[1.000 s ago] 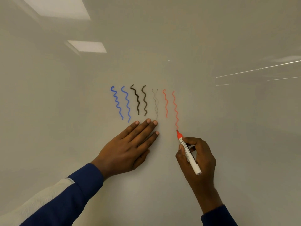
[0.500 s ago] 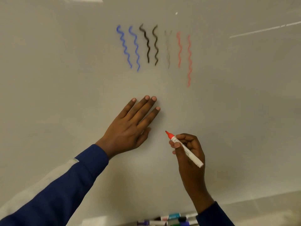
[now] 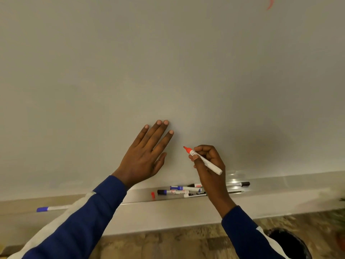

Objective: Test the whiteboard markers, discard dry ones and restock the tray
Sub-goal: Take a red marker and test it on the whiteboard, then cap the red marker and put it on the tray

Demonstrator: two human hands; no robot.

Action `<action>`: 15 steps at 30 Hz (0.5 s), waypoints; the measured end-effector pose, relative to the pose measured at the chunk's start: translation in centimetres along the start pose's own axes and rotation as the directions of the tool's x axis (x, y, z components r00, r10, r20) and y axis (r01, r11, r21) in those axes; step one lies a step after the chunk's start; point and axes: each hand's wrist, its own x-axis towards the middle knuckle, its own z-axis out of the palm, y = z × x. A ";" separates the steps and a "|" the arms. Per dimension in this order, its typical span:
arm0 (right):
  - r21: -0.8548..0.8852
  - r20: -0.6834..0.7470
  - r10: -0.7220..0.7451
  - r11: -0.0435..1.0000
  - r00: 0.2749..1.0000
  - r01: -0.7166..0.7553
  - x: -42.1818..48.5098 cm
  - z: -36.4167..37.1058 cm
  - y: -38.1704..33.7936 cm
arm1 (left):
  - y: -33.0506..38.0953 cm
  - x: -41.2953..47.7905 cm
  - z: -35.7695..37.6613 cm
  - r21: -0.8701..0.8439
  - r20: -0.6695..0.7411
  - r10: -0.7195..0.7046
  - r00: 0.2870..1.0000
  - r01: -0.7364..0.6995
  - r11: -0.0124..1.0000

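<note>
The right hand (image 3: 209,161) has come down and away from the board (image 3: 168,62). A second ago the red marker (image 3: 203,160) was finishing a wavy line; now its uncapped tip points to the upper left, clear of the surface, the fingers curled shut around the barrel. Only the tail of that red line (image 3: 270,3) shows, at the top right edge of the frame. The left hand (image 3: 145,156) stays flat on the board at centre, fingers spread, gripping nothing.

The view has dropped, so the tray (image 3: 280,186) now runs across the lower frame. A cluster of markers (image 3: 179,190) lies in it just below the right hand, with a small red piece (image 3: 152,195) beside them, probably the cap, though it is too small to be sure. A lone blue-capped marker (image 3: 50,208) lies at lower left. A dark bin (image 3: 291,243) sits at lower right.

The line came out strong, so this marker looks like a keeper: cap it next and return it to the tray.
</note>
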 end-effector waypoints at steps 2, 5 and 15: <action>-0.042 0.029 0.024 0.999 0.999 -0.023 -0.8 0.2 1.4 | 0.5 -2.2 1.1 -0.027 0.043 -0.012 0.999 0.014 1.000; -0.132 0.077 0.080 0.989 0.994 -0.069 -1.9 0.4 3.7 | 1.3 -5.3 3.0 -0.065 0.114 -0.038 0.993 0.046 0.997; -0.230 0.090 0.226 0.952 0.970 -0.201 -4.6 0.3 9.6 | 3.4 -13.9 10.1 -0.190 0.387 -0.113 0.915 0.199 0.961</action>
